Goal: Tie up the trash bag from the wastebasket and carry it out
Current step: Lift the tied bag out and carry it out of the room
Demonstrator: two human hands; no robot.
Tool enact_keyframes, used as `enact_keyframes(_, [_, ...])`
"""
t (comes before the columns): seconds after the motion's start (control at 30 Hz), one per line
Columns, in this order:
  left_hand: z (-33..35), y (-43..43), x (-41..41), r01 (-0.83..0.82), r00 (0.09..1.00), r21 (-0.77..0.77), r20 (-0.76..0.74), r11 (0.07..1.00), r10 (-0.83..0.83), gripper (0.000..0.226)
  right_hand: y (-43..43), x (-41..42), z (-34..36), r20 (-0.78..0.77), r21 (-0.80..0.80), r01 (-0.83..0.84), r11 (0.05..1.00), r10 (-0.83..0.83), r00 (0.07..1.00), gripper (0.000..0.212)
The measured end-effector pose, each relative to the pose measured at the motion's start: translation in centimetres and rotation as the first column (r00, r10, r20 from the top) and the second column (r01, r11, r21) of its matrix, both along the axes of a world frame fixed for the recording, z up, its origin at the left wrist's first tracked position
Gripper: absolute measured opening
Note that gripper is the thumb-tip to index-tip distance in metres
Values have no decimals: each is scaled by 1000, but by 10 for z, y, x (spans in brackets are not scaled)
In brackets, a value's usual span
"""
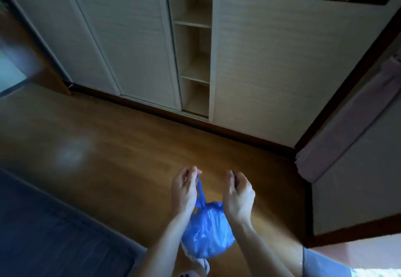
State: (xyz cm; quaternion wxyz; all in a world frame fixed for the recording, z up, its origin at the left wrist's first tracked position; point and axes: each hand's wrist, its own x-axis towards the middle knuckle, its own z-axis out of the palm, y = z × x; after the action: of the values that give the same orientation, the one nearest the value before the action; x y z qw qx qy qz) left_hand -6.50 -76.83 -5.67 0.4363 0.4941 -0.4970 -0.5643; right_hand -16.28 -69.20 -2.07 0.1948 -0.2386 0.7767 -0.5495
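Observation:
A small blue trash bag [208, 231] hangs between my forearms above the wooden floor, bulging and gathered at its neck. My left hand [184, 190] pinches one blue strip of the bag's top, which runs up from the neck to my fingertips. My right hand [238, 196] is closed on the other strip, mostly hidden inside the fingers. Both hands are held apart above the bag. No wastebasket is in view.
A wardrobe with pale sliding doors [271, 70] and an open shelf column [195, 64] stands ahead. A dark bed edge [43, 233] lies at the lower left. A wall corner and door frame [347, 146] stand to the right. Wooden floor [108, 157] spreads in between.

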Motion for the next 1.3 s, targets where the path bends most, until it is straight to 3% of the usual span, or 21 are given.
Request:
enact_keyframes(0.2, [10, -113, 11, -72, 997, 8, 16, 997, 72, 22, -130, 12, 2, -51, 41, -113, 993, 115, 992, 34])
enact_keyframes(0.37, [16, -201, 41, -177, 984, 123, 39, 977, 173, 20, -226, 36, 5, -104, 71, -172, 983, 178, 978, 30])
enact_keyframes(0.7, [21, -312, 111, -332, 940, 208, -15, 920, 342, 26, -375, 83, 4, -96, 45, -400, 915, 403, 910, 27])
enact_keyframes(1.03, [19, -457, 182, -584, 810, 58, 118, 810, 575, 28, -552, 154, -4, -27, 46, -734, 677, 736, 677, 32])
enact_keyframes(1.3, [32, -565, 233, -724, 679, -8, 166, 690, 715, 30, -685, 220, -1, -6, 25, -869, 495, 869, 495, 33])
